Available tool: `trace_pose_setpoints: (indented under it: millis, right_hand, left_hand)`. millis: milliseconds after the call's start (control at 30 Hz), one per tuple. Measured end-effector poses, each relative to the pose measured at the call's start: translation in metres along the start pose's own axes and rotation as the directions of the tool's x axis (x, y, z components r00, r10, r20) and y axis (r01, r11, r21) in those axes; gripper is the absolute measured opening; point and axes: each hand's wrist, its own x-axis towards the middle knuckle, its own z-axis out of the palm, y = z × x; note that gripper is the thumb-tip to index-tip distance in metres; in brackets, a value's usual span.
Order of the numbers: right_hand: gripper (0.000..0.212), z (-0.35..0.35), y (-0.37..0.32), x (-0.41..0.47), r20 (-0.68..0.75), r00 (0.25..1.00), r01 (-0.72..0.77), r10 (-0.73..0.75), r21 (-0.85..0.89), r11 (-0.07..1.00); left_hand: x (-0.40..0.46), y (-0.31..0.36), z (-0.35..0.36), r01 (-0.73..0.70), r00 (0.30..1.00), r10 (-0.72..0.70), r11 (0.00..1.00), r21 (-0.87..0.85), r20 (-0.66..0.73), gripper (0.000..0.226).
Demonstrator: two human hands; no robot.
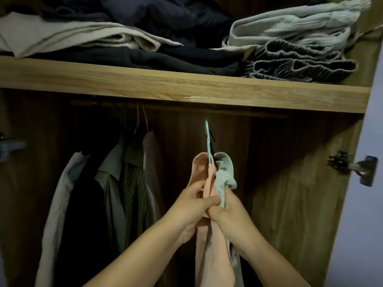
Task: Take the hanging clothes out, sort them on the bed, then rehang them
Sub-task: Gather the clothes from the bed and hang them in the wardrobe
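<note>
**Both hands on two garments below the rail, right of centre**

Wardrobe (290, 183): wooden carcass fills the view. Its right side panel edge runs down at 3 o'clock, with a metal hinge (352, 168) on it. The back panel at 4 o'clock, between my hands and that side panel, is bare wood and gives open room.

Shelf (186, 88): its front edge crosses the whole view at 12 o'clock, with a small chip in the lower edge near the middle. Folded clothes (290, 38) lie piled on it, some dark, some pale, some overhanging the edge.

Hanging shirts (116, 183): grouped at 9 o'clock, pressed together on their hangers, well apart from my hands. A bare gap of back panel lies between them and what I hold.

Pink shirt (209, 245): hangs from centre down to 6 o'clock, running between my forearms.

Grey garment (224, 177): just right of the pink collar, touching it, bunched.

My left hand (192, 206): fingers curled round the pink shirt near the collar.

My right hand (230, 212): gripping the grey garment, knuckles touching the left hand.

Light blue hanger hook (208, 141): rises from the collars toward the rail at 12 o'clock. I cannot tell whether it sits on the rail.
</note>
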Motion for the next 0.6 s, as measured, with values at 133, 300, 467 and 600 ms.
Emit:
trace_pose_setpoints:
  millis: [133, 300, 467, 600]
  right_hand:
    - [0.036, -0.011, 0.000, 0.047, 0.109, 0.994, 0.013, -0.010, -0.029, 0.999]
    - [0.042, -0.019, -0.003, 0.094, 0.262, 0.965, -0.026, 0.009, 0.061, 0.998]
    - [0.028, -0.027, -0.005, 0.137, 0.229, 0.968, 0.079, -0.100, 0.098, 0.992]
    - [0.036, -0.015, 0.003, 0.161, 0.205, 0.965, 0.151, -0.163, 0.072, 0.986]
  left_hand:
    - [0.041, 0.003, -0.003, -0.060, 0.993, 0.057, 0.998, -0.023, -0.103, 0.024]
    - [0.075, 0.011, -0.012, -0.174, 0.942, 0.185, 0.983, 0.064, -0.278, 0.015]
    - [0.107, 0.016, -0.037, -0.202, 0.804, 0.343, 0.926, 0.320, -0.485, 0.012]
    - [0.122, 0.021, -0.055, -0.219, 0.758, 0.448, 0.859, 0.462, -0.474, 0.015]
